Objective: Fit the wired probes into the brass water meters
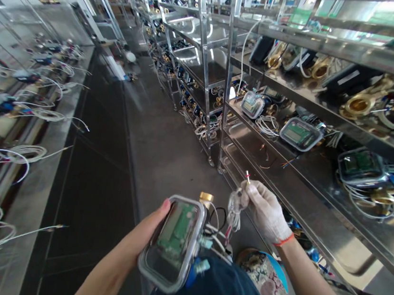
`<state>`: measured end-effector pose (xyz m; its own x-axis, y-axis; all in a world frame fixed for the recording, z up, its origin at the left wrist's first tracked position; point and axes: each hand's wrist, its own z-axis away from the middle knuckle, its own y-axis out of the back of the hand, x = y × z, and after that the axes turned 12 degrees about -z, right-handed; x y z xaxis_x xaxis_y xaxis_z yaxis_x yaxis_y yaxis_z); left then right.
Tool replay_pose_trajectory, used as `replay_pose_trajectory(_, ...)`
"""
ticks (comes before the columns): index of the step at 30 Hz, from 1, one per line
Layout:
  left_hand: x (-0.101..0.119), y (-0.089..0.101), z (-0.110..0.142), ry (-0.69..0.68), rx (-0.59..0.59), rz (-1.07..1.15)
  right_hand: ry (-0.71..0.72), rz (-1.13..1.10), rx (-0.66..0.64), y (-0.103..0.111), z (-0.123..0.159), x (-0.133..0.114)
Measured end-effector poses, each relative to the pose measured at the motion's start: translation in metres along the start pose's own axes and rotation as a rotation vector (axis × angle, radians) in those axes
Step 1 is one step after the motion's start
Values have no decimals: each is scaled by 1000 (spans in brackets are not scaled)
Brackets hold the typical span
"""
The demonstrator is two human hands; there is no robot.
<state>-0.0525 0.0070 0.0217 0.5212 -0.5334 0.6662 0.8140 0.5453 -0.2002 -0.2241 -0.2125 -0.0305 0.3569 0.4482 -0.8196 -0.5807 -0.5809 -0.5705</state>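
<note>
My left hand (142, 239) is bare and wrapped round a meter unit (174, 240) with a clear lid, a green circuit board inside and a brass fitting behind it. White and coloured wires run from its right side. My right hand (264, 208), in a white glove with an orange cuff, pinches a coiled bundle of white cable (236, 205), whose red and yellow wire tips stick up above the fingers. Both hands hover over my dark-trousered lap, in front of the steel rack.
A steel rack (286, 177) on the right carries several similar meters, brass fittings and cable coils. More racks line the aisle behind. On the left a long bench (36, 166) holds white cables and blue parts. A patterned cushion (263, 280) lies by my knee. Grey floor runs between.
</note>
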Motion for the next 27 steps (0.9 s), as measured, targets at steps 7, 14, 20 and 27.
replay_pose_trajectory(7,10,12,-17,-154,166,334,-262,589,-556,-19,40,-42)
replay_pose_trajectory(14,15,10,-16,-180,181,350,-55,1109,-615,-43,45,-19)
replay_pose_trajectory(20,20,-4,-10,-168,133,315,-6,1432,-623,-48,41,-10)
replay_pose_trajectory(27,16,-9,-14,-219,148,386,-51,1410,-518,-57,40,4)
